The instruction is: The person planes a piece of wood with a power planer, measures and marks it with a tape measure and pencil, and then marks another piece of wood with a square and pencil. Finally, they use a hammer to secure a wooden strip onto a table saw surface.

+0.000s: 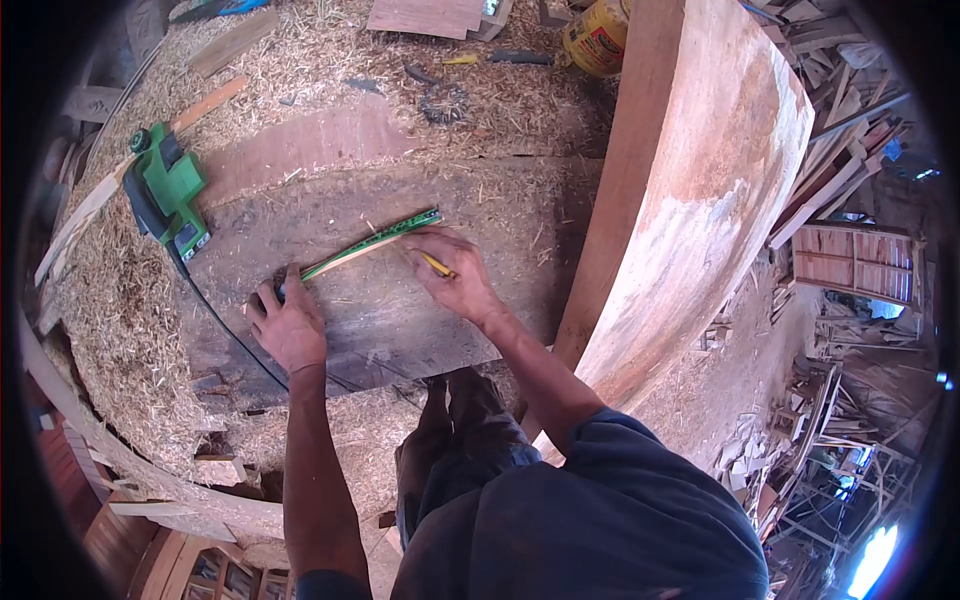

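Observation:
A green tape measure blade point(372, 242) is stretched out along a narrow light wooden strip point(352, 256) on the worn board. My left hand point(290, 330) is closed at the tape's near left end, around its dark case, which the fingers mostly hide. In my right hand point(455, 285) is a yellow pencil point(437, 265), gripped between the fingers. That hand rests against the strip near the tape's far right end; the pencil's tip cannot be made out.
A green power planer point(168, 190) lies at left, its black cable point(235, 335) trailing past my left wrist. A large curved wooden piece point(690, 210) rises at right. Near its top stands a yellow container point(597, 38). Wood shavings point(120, 320) cover much of the surface around the board point(400, 330).

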Action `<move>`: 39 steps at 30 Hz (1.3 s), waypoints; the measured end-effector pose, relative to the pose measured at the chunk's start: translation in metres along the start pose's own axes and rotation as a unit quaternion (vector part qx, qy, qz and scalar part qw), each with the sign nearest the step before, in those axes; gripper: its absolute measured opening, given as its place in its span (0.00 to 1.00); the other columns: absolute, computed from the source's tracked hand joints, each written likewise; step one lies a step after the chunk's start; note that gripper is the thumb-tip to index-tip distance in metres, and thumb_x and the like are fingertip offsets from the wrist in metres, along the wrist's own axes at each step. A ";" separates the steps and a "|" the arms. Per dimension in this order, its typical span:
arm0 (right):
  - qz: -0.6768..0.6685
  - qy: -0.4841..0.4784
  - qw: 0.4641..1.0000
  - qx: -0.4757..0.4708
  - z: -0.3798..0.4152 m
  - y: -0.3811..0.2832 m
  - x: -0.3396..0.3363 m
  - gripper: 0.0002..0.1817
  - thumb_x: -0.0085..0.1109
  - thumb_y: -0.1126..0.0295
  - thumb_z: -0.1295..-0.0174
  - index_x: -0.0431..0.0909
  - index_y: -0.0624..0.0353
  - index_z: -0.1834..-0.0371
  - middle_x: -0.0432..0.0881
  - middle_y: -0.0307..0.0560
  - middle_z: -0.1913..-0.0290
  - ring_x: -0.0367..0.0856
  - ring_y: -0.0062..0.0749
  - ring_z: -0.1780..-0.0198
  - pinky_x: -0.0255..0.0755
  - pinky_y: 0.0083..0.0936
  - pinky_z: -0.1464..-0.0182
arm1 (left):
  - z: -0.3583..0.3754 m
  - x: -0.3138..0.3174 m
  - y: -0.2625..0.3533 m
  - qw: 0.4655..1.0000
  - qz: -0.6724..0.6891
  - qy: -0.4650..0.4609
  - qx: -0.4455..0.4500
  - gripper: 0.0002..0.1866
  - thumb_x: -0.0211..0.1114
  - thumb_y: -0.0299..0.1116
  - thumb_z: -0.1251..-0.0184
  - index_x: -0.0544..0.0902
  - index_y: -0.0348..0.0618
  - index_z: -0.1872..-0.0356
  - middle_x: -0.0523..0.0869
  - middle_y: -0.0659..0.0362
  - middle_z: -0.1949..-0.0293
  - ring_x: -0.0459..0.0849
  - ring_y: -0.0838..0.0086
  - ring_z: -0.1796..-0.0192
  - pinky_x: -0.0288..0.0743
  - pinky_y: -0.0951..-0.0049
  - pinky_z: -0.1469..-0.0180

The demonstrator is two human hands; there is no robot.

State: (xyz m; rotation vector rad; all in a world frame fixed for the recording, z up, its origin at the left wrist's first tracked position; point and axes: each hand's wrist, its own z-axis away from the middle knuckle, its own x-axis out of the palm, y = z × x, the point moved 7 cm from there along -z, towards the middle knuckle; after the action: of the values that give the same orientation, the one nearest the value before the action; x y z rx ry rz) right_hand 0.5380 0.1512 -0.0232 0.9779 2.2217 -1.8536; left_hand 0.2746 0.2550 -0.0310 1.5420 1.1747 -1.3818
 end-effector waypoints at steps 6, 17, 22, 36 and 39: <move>0.039 0.046 0.998 0.018 0.009 0.020 -0.038 0.17 0.67 0.75 0.35 0.89 0.64 0.43 0.91 0.59 0.44 0.88 0.57 0.36 0.81 0.45 0.31 | 0.000 -0.004 0.002 1.000 0.000 0.002 0.000 0.26 0.67 0.40 0.25 0.84 0.74 0.27 0.80 0.56 0.34 0.77 0.45 0.29 0.79 0.41 0.34; 0.019 0.009 1.000 -0.016 0.005 0.027 -0.039 0.20 0.69 0.76 0.37 0.87 0.63 0.41 0.90 0.59 0.42 0.88 0.56 0.34 0.81 0.44 0.30 | -0.001 0.001 0.001 1.000 0.005 -0.010 -0.005 0.27 0.67 0.40 0.25 0.83 0.75 0.27 0.80 0.55 0.35 0.78 0.44 0.30 0.80 0.41 0.36; 0.016 -0.001 1.000 -0.020 0.007 0.035 -0.036 0.19 0.70 0.75 0.38 0.88 0.62 0.42 0.91 0.58 0.41 0.87 0.57 0.33 0.81 0.43 0.29 | -0.001 0.000 0.003 1.000 0.000 -0.012 -0.006 0.27 0.67 0.40 0.25 0.83 0.75 0.26 0.79 0.54 0.35 0.77 0.43 0.30 0.80 0.40 0.36; -0.004 -0.004 1.000 -0.011 0.009 0.040 -0.035 0.19 0.71 0.75 0.36 0.88 0.61 0.41 0.90 0.60 0.38 0.88 0.55 0.33 0.82 0.41 0.30 | 0.001 0.004 0.001 1.000 0.001 0.003 0.002 0.26 0.67 0.40 0.26 0.84 0.74 0.27 0.80 0.55 0.35 0.78 0.45 0.31 0.80 0.41 0.36; -0.007 -0.008 1.000 0.005 0.009 0.041 -0.035 0.16 0.69 0.76 0.31 0.90 0.62 0.41 0.92 0.55 0.40 0.88 0.50 0.31 0.80 0.41 0.27 | 0.000 0.002 0.002 1.000 0.009 0.015 0.015 0.26 0.67 0.40 0.26 0.84 0.73 0.27 0.80 0.55 0.35 0.78 0.45 0.31 0.81 0.42 0.37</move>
State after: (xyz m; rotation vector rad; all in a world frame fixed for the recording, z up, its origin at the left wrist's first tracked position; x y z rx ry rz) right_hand 0.5837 0.1309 -0.0444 0.9497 2.2176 -1.8736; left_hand 0.2762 0.2543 -0.0329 1.5954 1.1601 -1.3738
